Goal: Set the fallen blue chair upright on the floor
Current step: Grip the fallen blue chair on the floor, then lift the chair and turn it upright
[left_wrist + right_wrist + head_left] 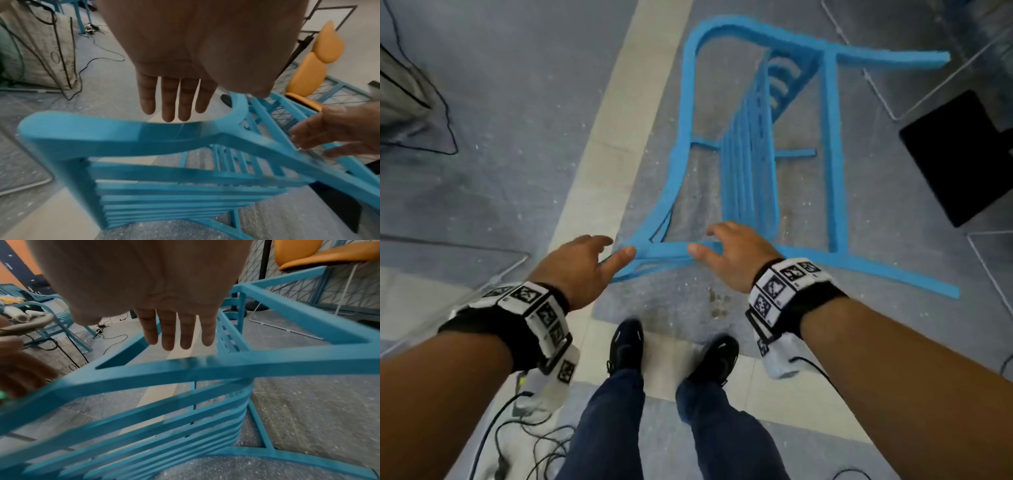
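Observation:
The blue chair (753, 164) lies tipped over on the grey floor, its slatted panel standing on edge and its legs pointing right. Its nearest frame bar (671, 248) runs across just in front of me. My left hand (607, 248) hovers open at the bar's left corner, thumb beside it. My right hand (705, 241) is open over the same bar, a little to the right. In the wrist views the straight fingers (174, 100) (176, 332) hang just above the chair frame (123, 133) (205, 368). Whether either hand touches the bar I cannot tell.
A pale bag (404, 102) sits at the left and a black square base (955, 154) at the right. Cables (524, 438) trail by my feet (626, 342). An orange chair (314, 65) and wire grid panels stand beyond; another blue chair (61, 321) is off to the left.

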